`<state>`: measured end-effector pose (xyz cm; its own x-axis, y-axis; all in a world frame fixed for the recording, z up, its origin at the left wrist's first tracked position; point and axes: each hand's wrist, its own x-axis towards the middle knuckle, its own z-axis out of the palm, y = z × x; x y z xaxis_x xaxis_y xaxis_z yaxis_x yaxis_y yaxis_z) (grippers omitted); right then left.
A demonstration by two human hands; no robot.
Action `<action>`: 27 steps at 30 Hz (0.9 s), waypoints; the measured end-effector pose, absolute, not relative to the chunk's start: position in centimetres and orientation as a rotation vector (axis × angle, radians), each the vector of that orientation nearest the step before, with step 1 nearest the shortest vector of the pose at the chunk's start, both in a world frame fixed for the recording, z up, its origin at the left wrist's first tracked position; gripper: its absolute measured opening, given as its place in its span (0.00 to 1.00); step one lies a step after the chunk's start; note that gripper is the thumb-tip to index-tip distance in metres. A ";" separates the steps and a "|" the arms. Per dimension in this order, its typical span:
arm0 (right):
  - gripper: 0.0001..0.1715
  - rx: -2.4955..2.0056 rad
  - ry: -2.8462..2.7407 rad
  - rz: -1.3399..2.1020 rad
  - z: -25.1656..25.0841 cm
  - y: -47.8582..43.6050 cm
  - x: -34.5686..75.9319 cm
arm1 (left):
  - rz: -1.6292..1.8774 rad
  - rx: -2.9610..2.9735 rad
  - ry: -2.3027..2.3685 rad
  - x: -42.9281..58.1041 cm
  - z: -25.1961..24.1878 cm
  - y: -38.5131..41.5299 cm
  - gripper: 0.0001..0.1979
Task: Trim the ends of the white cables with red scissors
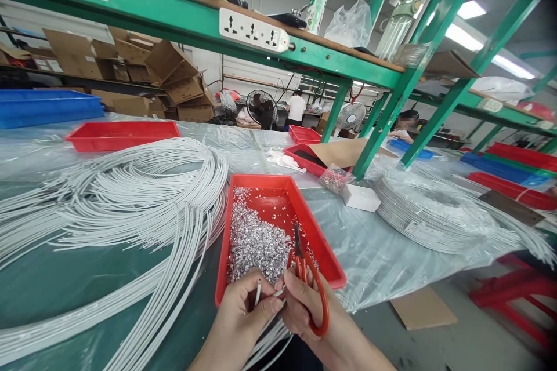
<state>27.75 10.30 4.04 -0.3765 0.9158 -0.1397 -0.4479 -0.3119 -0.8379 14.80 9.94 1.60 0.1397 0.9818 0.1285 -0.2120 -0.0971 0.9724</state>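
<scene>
My left hand (pixel 246 310) is closed on a white cable (pixel 258 292), whose cut end sticks up between thumb and fingers. Close beside it, my right hand (pixel 304 307) holds orange-handled scissors (pixel 321 301), blades pointing up and away; its thumb and fingertips also pinch at the cable. More white cables (pixel 272 345) hang below both hands. Just beyond them lies a red tray (pixel 315 217) with a heap of small silvery scraps (pixel 256 240). The exact contact between the fingertips and the cable end is partly hidden.
Looped white cable bundles (pixel 174 185) spread over the table's left side. A wrapped cable coil (pixel 435 208) and a small white box (pixel 361 197) lie to the right. Green shelf posts (pixel 387 122) rise behind, under a shelf with a power strip (pixel 253 31). People work farther back.
</scene>
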 end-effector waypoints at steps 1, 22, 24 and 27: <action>0.19 -0.841 -0.951 1.766 4.1 10.3 27.8 | 1.242 1.173 0.898 14.7 1.6 10.0 0.13; 0.13 -1.038 -1.375 1.435 4.1 11.0 28.9 | 1.083 1.155 0.878 14.4 1.8 10.2 0.14; 0.14 -1.040 -1.350 1.419 4.3 10.9 28.5 | 1.223 1.190 0.940 14.5 1.6 10.1 0.14; 0.15 -0.954 -1.194 1.504 4.3 10.7 27.9 | 1.398 1.164 0.927 14.6 1.3 10.3 0.13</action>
